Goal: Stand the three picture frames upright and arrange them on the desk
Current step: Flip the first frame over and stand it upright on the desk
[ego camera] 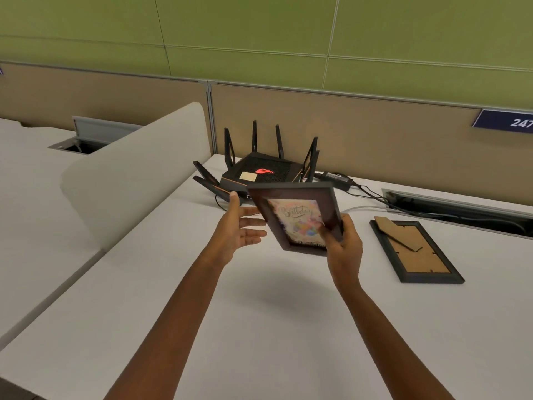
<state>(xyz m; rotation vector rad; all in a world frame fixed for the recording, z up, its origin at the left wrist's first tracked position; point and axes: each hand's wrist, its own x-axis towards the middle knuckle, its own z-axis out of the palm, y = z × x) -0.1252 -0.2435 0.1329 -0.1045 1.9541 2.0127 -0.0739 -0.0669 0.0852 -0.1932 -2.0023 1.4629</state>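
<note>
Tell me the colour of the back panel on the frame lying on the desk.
Brown cardboard back panel, inside a black frame; seen from the head view.

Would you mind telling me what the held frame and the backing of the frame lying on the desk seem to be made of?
Held frame: dark brown, matte moulding, probably wood or wood-look composite; a glazing cannot be told. Lying frame's backing: tan, dull board with cut slots and a fold-out stand, likely cardboard or fibreboard.

An office: partitioned desk (259, 313), numbered cubicle sign (504, 120), router (259, 171).
</note>
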